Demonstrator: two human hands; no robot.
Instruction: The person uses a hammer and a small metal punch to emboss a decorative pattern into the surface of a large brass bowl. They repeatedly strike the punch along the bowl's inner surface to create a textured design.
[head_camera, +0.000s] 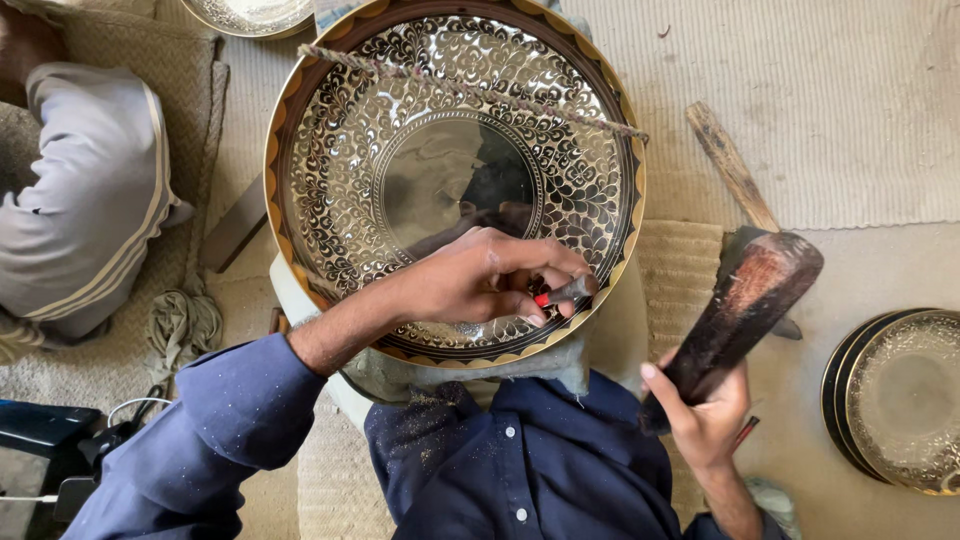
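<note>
— On the lap, near the middle of the scene, sits the big round plate (455, 180), propped against a grey cushion (560, 365) and tilted up toward the person. How much of it looks worked?

— Most of it, by my judgement. Fine curling leaf patterns fill the whole wide band around the smooth centre disc, and the gold rim carries a ring of dark triangles. I cannot pick out a bare stretch in that band; the near edge, under the hand, is partly hidden, so any gap there stays unknown.

— And the hands?

— The left hand (495, 280) has its grip clamped on a small chisel (565, 292) with a red band, its tip touching the plate at the near right edge. The right hand (705, 405) has its grip closed around the thin end of a dark wooden mallet (745, 300), held raised just right of the plate, apart from the chisel.

— Anything lying in the plate?

— Nothing loose. A twisted cord (470, 90) stretches across its far half, from the far left rim to the right rim. The centre only mirrors dark shapes.

— Other plates around?

— A stack of patterned plates (895, 400) lies on the floor at the right, empty on top as far as I can see. Another plate's edge (250, 15) peeks in at the far left. A wooden stick (730, 165) lies on the mat beyond the mallet, and another person's grey sleeve (95, 190) rests at the left.
</note>
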